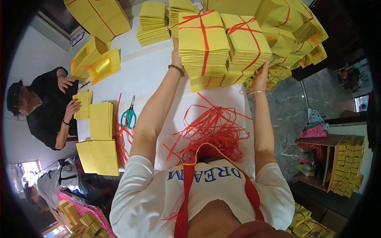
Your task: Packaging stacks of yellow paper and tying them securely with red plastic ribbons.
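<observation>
Both my arms reach forward over a white table (147, 75). My left hand (176, 49) presses flat against the left side of a tall stack of yellow paper bundles (202, 43) tied crosswise with red ribbon. My right hand (260, 77) pushes on the lower right side of the neighbouring tied bundle stack (247, 43). The two stacks stand side by side between my hands. A loose tangle of red ribbon (214, 127) lies on the table between my forearms.
Green-handled scissors (129, 115) lie left of my left arm, beside flat yellow paper piles (101, 121). A person in black (43, 107) sits at the left handling yellow sheets. More tied bundles are heaped at the back right (293, 23). A wooden shelf (321, 158) stands at the right.
</observation>
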A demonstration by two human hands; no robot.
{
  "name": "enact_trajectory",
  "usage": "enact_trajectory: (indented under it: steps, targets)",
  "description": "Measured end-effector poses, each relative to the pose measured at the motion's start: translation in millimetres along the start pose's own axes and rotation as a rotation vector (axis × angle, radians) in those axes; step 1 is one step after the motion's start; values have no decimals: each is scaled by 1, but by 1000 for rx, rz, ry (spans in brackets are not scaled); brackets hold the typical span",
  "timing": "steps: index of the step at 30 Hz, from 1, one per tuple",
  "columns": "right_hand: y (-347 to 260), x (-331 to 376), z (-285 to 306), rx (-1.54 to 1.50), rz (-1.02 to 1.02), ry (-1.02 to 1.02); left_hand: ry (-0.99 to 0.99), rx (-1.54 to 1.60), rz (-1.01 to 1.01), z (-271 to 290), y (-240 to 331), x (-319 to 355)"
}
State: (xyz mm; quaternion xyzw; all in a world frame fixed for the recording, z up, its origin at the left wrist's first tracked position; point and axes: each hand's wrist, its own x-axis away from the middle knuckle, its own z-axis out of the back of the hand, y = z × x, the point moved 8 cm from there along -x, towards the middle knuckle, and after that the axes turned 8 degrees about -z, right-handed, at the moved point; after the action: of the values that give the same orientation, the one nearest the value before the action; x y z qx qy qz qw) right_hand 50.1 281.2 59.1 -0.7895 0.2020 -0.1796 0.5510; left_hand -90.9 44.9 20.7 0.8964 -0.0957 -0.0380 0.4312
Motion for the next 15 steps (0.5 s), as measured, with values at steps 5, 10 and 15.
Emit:
enact_trajectory:
  steps: [5, 10, 15]
  targets:
    - [-4, 0, -4, 0, -11, 16, 50, -49, -103, 5, -7, 53]
    - [15, -33, 16, -40, 128, 49, 151, 10, -36, -11, -37, 76]
    - [8, -20, -14, -80, 92, 4, 111, 115, -121, 3, -51, 57]
